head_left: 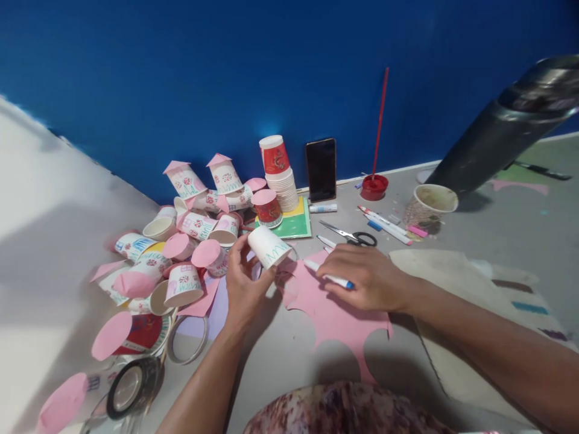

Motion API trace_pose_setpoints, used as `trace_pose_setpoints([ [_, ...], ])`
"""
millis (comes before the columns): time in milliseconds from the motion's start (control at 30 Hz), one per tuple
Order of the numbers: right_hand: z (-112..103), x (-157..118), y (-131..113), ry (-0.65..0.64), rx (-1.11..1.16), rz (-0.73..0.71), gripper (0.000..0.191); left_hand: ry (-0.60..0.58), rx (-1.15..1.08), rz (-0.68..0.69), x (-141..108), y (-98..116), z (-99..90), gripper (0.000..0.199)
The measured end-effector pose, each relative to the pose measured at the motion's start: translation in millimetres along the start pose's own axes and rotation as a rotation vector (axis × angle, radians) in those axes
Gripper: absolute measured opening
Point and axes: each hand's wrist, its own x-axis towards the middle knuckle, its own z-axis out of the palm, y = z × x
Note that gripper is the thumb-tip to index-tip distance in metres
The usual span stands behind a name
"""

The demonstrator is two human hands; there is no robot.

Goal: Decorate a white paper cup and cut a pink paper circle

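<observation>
Blue wall (pixel 203 78) behind, left grip (pixel 246 286) pinches a white cup (pixel 268 246), right grip (pixel 368 276) a marker (pixel 337 279); tube (pixel 323 208) lettering illegible.

Gap between phone (pixel 321 170), red pot (pixel 374 188); blurred bottle (pixel 491 141) likely bars right

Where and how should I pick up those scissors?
I'd grip the scissors by their black handles, your right hand coming from the right and above, once it puts down the marker: they lie flat, loops rightward, blades pointing left and away.
</observation>
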Motion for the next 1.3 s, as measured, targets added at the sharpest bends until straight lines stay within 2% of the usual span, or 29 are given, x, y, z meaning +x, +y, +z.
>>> trace_pose_setpoints([
  [67, -2.9, -1.1, -4.4, -0.221, -0.080, -0.025, 0.025, -0.003, -0.004, -0.005, 0.7, -0.3, -0.5, 0.070],
  [133, -8.3, 0.0, -8.0, -0.370, -0.127, -0.014, 0.036, -0.010, 0.018, -0.001, 0.9, -0.7, -0.9, 0.068],
  [200, -15.5, 2.8, -8.3, -0.377, -0.167, 0.060, 0.039, -0.016, 0.054, 0.007, 0.9, -1.7, -1.4, 0.068],
  [333, -26.7, 6.8, 1.3, -0.266, -0.397, 0.367, 0.024, -0.006, 0.127, 0.044, 0.0, -6.0, -0.6, 0.071],
  [400, -26.2, 6.2, 7.6, -0.296, -0.490, 0.481, 0.022, -0.011, 0.154, 0.068, -1.2, -8.3, 0.6, 0.071],
  [500, -19.4, 3.6, 14.7, -0.371, -0.506, 0.535, 0.021, -0.025, 0.227, 0.106, -3.2, -10.9, 1.8, 0.071],
  [600, -13.4, 2.3, 18.4, -0.385, -0.487, 0.555, 0.023, -0.038, 0.271, 0.144, -4.6, -12.5, 1.1, 0.074],
  [700, -15.0, 3.1, 19.8, -0.292, -0.399, 0.612, 0.034, -0.069, 0.254, 0.147, -5.5, -13.1, -0.3, 0.075],
  [800, -22.1, 3.6, 19.2, -0.108, -0.053, 0.618, 0.050, -0.104, 0.214, 0.145, -6.0, -13.2, -0.7, 0.075],
  [933, -28.5, -0.6, 14.6, 0.003, 0.526, 0.505, 0.039, -0.155, 0.120, 0.137, -5.9, -12.1, -0.4, 0.072],
  [1033, -29.1, -4.6, 8.6, 0.045, 0.755, 0.431, 0.039, -0.192, 0.055, 0.091, -5.5, -11.2, -0.7, 0.070],
  [1100, -29.2, -5.2, 3.1, 0.118, 0.772, 0.384, 0.042, -0.217, 0.015, 0.070, -5.6, -11.0, -0.7, 0.068],
  [1233, -31.3, -0.7, -11.0, 0.377, 0.571, 0.290, 0.015, -0.295, -0.018, 0.062, -8.1, -9.6, 0.9, 0.069],
  [1300, -32.5, 1.8, -17.7, 0.445, 0.516, 0.190, 0.014, -0.332, -0.010, 0.058, -10.3, -7.5, 2.1, 0.070],
])
